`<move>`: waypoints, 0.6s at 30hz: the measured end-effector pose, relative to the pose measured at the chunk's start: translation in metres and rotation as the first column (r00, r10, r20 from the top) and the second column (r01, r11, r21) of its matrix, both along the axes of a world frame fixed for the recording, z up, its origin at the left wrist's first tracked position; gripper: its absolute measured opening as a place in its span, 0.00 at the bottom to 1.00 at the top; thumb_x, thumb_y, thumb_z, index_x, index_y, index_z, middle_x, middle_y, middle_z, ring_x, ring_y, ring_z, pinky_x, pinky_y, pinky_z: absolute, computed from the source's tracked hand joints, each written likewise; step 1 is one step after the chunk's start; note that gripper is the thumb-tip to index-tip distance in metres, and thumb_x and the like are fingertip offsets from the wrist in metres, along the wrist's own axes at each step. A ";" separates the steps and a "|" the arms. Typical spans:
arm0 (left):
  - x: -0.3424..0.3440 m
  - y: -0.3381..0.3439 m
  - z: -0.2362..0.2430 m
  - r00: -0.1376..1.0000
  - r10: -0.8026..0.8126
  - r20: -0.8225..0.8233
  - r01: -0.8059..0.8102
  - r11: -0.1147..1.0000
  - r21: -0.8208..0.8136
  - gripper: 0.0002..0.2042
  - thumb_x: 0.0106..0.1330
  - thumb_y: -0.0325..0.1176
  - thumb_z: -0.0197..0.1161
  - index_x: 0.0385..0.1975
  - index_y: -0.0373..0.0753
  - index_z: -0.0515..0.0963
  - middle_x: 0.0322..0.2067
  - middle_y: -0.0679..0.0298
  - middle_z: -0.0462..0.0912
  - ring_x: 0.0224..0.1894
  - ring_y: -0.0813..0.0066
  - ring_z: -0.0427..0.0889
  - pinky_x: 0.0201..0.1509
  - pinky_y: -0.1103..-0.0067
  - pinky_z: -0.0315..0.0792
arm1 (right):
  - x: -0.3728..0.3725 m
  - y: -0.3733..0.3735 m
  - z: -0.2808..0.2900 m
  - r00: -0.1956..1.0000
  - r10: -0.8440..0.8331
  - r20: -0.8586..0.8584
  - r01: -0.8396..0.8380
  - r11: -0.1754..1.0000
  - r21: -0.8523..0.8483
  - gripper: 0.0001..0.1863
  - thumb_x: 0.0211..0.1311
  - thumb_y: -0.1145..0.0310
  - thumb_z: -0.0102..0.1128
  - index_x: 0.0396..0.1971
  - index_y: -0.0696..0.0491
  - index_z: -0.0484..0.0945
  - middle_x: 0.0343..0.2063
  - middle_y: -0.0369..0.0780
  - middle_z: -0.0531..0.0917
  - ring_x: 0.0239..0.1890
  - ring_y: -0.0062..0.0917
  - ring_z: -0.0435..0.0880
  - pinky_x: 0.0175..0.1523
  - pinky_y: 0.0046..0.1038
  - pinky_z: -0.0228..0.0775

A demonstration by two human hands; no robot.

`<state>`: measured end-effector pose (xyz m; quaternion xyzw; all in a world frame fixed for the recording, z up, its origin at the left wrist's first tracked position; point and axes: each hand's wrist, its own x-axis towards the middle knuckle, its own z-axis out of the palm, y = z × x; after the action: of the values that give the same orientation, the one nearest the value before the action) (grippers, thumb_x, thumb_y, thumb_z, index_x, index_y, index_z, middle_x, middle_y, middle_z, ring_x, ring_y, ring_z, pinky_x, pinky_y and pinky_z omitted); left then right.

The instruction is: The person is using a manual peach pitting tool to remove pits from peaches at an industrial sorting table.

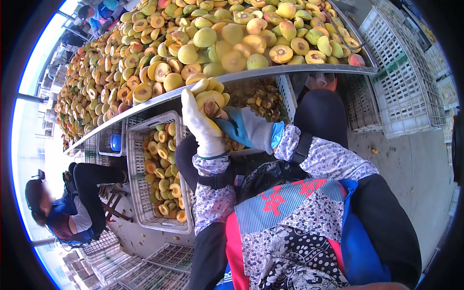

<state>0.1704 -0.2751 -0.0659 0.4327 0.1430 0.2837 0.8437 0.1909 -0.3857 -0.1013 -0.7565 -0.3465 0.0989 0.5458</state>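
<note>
My left hand (202,125), in a white glove, is closed around several peach halves (210,102), cut faces turned partly toward my right hand. My right hand (246,128) wears a blue and grey glove, and its curled fingers press at the cut face from the right. A small dark thing shows at its fingertips, too hidden to make out. Both hands are just below the metal rim (270,71) of a table heaped with halved and whole peaches (232,34). Under them, a crate (286,94) contains brownish pits and scraps (253,94).
A white crate (187,217) of peach halves stands on the floor beside my left leg. Stacked crates (401,72) rise at the right. One co-worker (63,212) sits at the left; another person (101,14) is at the far left. Flat crates (159,266) lie at the lower left.
</note>
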 end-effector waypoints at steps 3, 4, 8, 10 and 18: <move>-0.001 0.002 0.000 1.000 -0.011 -0.008 0.011 1.000 0.001 0.25 0.73 0.51 0.49 0.43 0.30 0.78 0.39 0.51 0.83 0.37 0.59 0.84 0.37 0.67 0.82 | -0.001 0.000 0.002 0.994 0.083 -0.065 -0.080 0.996 0.046 0.23 0.69 0.49 0.51 0.39 0.57 0.78 0.27 0.56 0.81 0.35 0.55 0.81 0.36 0.45 0.73; -0.002 0.003 0.001 1.000 -0.026 -0.015 0.026 1.000 0.006 0.25 0.74 0.50 0.48 0.42 0.29 0.78 0.38 0.51 0.83 0.36 0.60 0.84 0.37 0.68 0.82 | 0.000 -0.002 0.006 0.983 0.131 -0.128 -0.128 0.991 0.029 0.24 0.69 0.48 0.50 0.38 0.57 0.78 0.27 0.56 0.81 0.35 0.54 0.81 0.36 0.44 0.73; -0.004 0.017 0.000 0.978 -0.154 -0.139 0.187 0.945 0.268 0.24 0.73 0.49 0.47 0.45 0.30 0.76 0.41 0.49 0.83 0.37 0.60 0.83 0.34 0.71 0.80 | 0.004 -0.008 0.012 0.970 0.181 -0.165 -0.193 0.979 -0.063 0.27 0.71 0.46 0.47 0.36 0.58 0.80 0.25 0.54 0.82 0.32 0.48 0.84 0.37 0.40 0.73; -0.006 0.020 -0.003 0.972 -0.171 -0.162 0.213 0.932 0.293 0.23 0.73 0.50 0.47 0.42 0.32 0.76 0.38 0.51 0.83 0.36 0.61 0.83 0.34 0.72 0.80 | 0.002 -0.009 0.012 0.929 0.210 -0.304 -0.234 0.971 -0.046 0.27 0.70 0.44 0.48 0.34 0.58 0.79 0.19 0.47 0.80 0.23 0.37 0.80 0.30 0.36 0.71; -0.009 0.004 0.012 0.930 -0.361 0.061 0.365 0.928 -0.075 0.22 0.73 0.50 0.46 0.34 0.36 0.76 0.32 0.56 0.79 0.32 0.63 0.80 0.30 0.73 0.77 | 0.019 -0.019 0.025 -0.052 0.453 -0.890 -0.475 0.773 0.421 0.28 0.63 0.36 0.52 0.28 0.51 0.73 0.11 0.26 0.60 0.11 0.12 0.56 0.14 0.20 0.47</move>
<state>0.1618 -0.2715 -0.0536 0.4087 0.0527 0.1263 0.9024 0.2096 -0.4051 -0.0767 -0.3452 -0.1418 0.7408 0.5586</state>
